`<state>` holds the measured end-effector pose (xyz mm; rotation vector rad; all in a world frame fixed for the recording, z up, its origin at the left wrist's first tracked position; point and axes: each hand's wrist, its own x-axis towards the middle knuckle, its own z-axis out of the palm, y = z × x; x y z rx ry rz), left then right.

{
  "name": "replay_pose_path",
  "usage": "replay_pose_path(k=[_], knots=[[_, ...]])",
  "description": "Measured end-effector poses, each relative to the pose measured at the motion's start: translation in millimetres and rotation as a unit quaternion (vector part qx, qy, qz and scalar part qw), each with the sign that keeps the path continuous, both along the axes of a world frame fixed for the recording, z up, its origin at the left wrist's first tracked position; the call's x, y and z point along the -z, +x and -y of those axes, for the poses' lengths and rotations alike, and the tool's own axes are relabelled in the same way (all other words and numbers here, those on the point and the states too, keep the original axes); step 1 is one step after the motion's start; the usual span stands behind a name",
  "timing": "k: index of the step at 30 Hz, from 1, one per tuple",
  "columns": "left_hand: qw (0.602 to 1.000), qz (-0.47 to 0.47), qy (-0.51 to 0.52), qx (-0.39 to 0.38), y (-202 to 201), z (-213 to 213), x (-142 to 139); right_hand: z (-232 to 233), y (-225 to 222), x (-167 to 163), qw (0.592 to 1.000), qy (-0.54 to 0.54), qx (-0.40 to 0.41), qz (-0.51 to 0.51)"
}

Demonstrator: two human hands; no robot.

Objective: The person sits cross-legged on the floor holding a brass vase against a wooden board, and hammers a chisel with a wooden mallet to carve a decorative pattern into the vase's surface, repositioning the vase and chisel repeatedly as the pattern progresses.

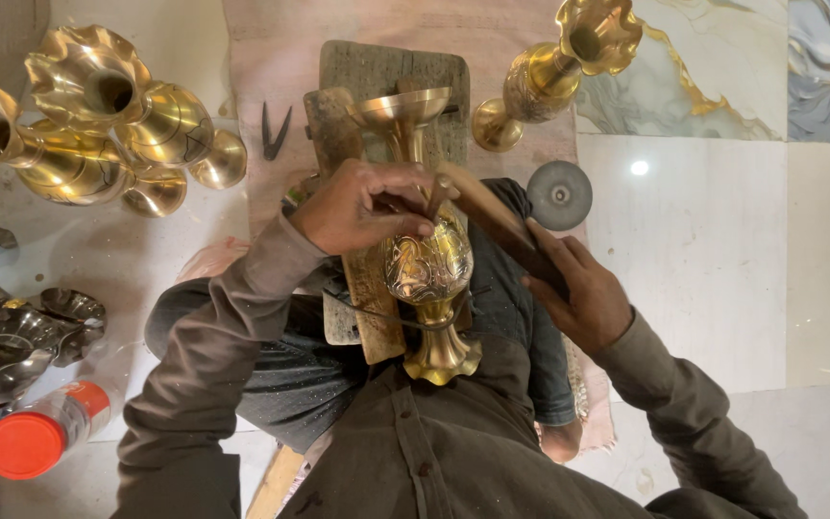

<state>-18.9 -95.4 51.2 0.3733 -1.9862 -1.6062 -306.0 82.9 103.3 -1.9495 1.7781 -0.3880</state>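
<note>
A brass vase (427, 269) with an engraved belly lies across my lap on a wooden board (369, 288), its flared mouth toward my chest and its foot (402, 106) pointing away. My left hand (362, 207) pinches a thin metal chisel (431, 204) upright against the vase's belly. My right hand (578, 288) grips a dark wooden mallet (492, 216) whose head sits close beside the chisel top. A cord (386, 317) runs over the vase's neck.
Several finished brass vases (98, 125) lie at the left, one more (549, 72) at the upper right. A grey disc (559, 195), dark pincers (275, 132), silver metal pieces (12, 336) and a bottle with an orange cap (36, 437) lie around on the marble floor.
</note>
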Motion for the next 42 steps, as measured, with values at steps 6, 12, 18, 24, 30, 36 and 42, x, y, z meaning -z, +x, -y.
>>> replay_pose_path(k=[6, 12, 18, 24, 30, 36, 42], knots=[[0.998, 0.016, -0.050, 0.042, -8.4, 8.3, -6.1, -6.9, -5.0, -1.3, 0.999, -0.011, 0.009, -0.029], [0.996, 0.022, -0.080, -0.016, -4.2, 1.8, -4.2, -2.3, -9.9, -6.5, 0.998, -0.035, -0.002, -0.059], [0.991, -0.062, 0.045, -0.108, 8.1, 4.2, -2.8, 4.6, -13.6, -12.0, 0.999, -0.029, 0.038, 0.013], [0.997, -0.031, 0.034, -0.068, 16.6, 4.7, -2.4, -0.8, -2.5, -4.0, 0.999, -0.022, 0.008, 0.024], [0.993, -0.056, -0.007, -0.107, 3.3, -14.4, 9.3, -1.2, -7.7, -7.9, 1.000, -0.011, 0.010, -0.005], [0.969, -0.029, 0.173, -0.175, 4.1, -32.7, 13.8, 29.3, -27.1, -25.5, 0.984, -0.061, -0.084, -0.146], [0.959, -0.040, 0.169, -0.222, 1.8, -38.9, 15.5, 80.8, -41.2, -60.7, 0.987, -0.083, -0.119, -0.066]])
